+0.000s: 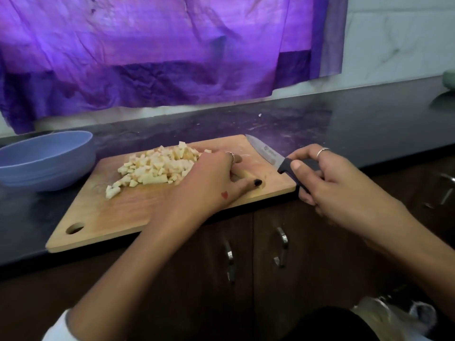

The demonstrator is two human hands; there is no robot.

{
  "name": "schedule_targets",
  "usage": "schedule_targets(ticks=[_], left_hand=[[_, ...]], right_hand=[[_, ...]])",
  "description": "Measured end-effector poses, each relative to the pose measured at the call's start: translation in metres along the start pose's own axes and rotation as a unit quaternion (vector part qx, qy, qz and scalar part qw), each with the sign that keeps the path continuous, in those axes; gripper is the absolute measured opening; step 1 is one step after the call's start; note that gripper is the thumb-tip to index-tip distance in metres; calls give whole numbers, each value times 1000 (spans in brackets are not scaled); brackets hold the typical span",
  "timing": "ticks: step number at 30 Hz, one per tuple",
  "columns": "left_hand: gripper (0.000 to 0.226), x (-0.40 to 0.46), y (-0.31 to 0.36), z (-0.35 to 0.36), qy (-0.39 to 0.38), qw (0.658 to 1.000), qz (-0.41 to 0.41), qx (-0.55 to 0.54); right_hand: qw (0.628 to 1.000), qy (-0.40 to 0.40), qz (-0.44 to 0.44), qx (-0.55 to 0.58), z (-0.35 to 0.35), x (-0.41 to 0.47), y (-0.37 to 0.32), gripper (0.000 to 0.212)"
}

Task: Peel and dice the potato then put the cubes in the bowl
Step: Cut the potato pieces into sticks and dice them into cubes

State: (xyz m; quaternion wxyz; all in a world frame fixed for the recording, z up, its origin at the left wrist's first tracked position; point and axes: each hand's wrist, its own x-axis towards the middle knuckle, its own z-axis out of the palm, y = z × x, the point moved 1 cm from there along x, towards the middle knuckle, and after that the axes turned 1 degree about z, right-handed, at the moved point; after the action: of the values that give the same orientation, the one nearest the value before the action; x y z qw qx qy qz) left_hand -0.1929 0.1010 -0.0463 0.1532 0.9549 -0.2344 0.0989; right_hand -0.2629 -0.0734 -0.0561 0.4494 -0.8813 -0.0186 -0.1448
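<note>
Potato cubes [157, 166] lay in a heap on the wooden board [128, 207], near the blue bowl [46, 158]. Her left hand [211, 183] rested flat beside the heap, fingers straight. Her right hand [330, 183] gripped the knife [270, 156] by its black handle, blade over the board's corner.

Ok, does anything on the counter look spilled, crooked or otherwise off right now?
Nothing spilled. The cutting board sits askew, its right corner overhanging the counter edge. Potato cubes stay piled on it beside the bowl. Left hand rests against them; right hand grips the knife.
</note>
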Motion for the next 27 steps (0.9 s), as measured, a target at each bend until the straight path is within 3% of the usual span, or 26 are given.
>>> schedule_targets(ticks=[5,13,27], left_hand=[[59,-11,6,16,68,997,-21,43],[53,-4,7,14,56,998,6,8],[60,-1,7,13,47,999,0,-20]], right_hand=[[998,-10,-34,-59,-3,2,7,11],[998,-37,-20,-43,1,2,13,27],[985,-78,3,-152,-12,15,-7,22]])
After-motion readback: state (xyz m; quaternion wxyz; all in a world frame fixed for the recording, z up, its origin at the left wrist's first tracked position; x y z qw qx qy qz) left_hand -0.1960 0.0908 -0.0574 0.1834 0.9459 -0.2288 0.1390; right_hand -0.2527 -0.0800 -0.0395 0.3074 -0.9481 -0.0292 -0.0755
